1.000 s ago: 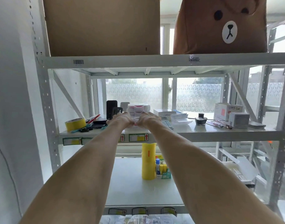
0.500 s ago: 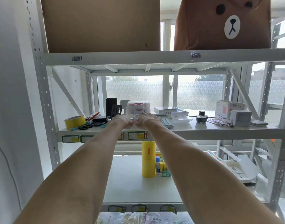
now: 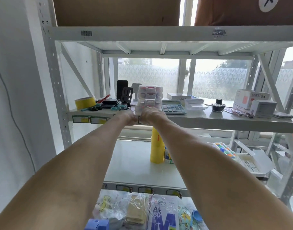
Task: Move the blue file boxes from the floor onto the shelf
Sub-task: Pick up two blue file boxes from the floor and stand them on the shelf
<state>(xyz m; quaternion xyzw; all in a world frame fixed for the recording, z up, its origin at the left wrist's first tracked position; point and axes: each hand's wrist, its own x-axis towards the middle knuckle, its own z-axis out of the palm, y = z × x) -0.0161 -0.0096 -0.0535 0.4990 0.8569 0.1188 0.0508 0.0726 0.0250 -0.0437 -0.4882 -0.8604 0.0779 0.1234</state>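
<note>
Both my arms reach forward to the middle shelf point(image 3: 208, 119). My left hand point(image 3: 127, 117) and my right hand point(image 3: 150, 114) are side by side at its front edge, fingers curled around the base of a small clear drawer organizer point(image 3: 150, 98) with pink contents. The organizer stands upright near the shelf's front edge. A blue plastic object point(image 3: 96, 224) shows at the bottom edge of the view; it is cut off, and I cannot tell whether it is a file box. No floor is visible.
On the middle shelf are a yellow tape roll point(image 3: 85, 102), a calculator point(image 3: 173, 108), an ink bottle point(image 3: 218, 106) and white cartons point(image 3: 263, 108). A yellow cylinder point(image 3: 157, 150) stands on the shelf below. Bagged paper packs point(image 3: 162, 213) lie lowest. A cardboard box point(image 3: 116, 10) sits on top.
The view has tilted downward, so the lowest shelf's bags and the blue object now show. My hands have drawn back slightly to the shelf's front edge, still together on the organizer.
</note>
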